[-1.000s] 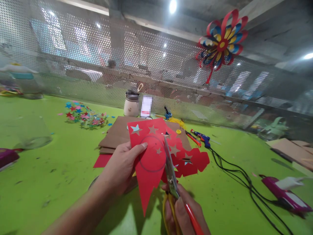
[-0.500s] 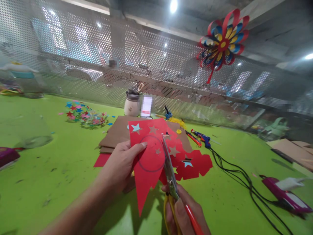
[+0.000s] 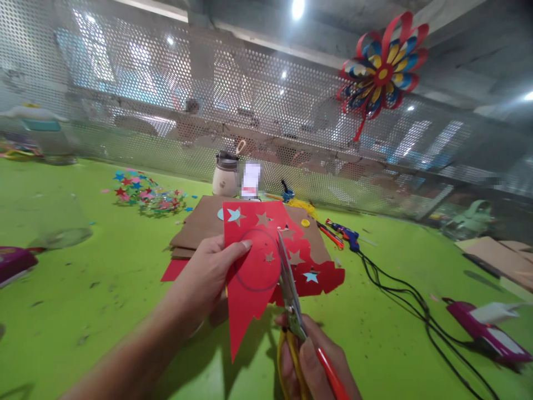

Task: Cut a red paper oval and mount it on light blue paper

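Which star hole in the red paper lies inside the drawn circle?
The small star hole beside the scissors blade; all other stars lie outside the circle.

A: What holds the red paper (image 3: 252, 278)?
B: The left hand (image 3: 208, 278) pinches its left edge, thumb on a drawn circle. Below the paper, the right hand (image 3: 316, 361) grips the scissors (image 3: 289, 289), with the blades at the circle's right side.
A: And beyond the paper?
B: Brown cardboard (image 3: 200, 228) is just behind it, with a jar (image 3: 225, 175) farther back. A glue gun (image 3: 343, 233) is to its right and paper stars (image 3: 144, 194) lie well to its left.
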